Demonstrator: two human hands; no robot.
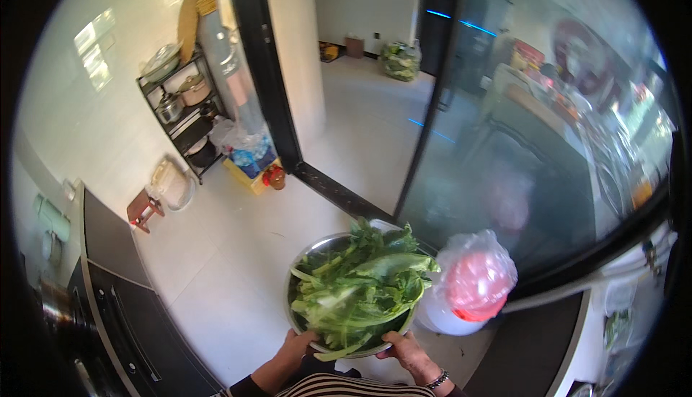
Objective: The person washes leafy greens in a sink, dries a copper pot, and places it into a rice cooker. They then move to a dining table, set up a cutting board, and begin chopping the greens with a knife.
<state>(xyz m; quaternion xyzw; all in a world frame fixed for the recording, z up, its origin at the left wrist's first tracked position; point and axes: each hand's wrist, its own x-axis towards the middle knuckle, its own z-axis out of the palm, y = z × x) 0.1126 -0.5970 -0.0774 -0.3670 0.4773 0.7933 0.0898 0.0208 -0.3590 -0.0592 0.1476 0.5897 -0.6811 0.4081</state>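
A round stainless steel basin (292, 251) heaped with leafy green vegetables (357, 289) is held up before me, above the tiled floor. My left hand (297, 345) grips its rim at the near left, with the thumb on the edge. My right hand (403, 345) grips the near right of the rim, and a beaded bracelet is on that wrist. Leaves stick out over the far and right sides of the basin, and one stalk hangs over the near rim. The fingers beneath the basin are hidden.
Right of the basin stands a white bucket (451, 321) topped with a pink, plastic-wrapped thing (478, 283). A glass sliding door (497, 181) and floor track (346, 194) lie ahead. At the left are a pot rack (189, 127), a red stool (143, 208) and a yellow box (246, 175).
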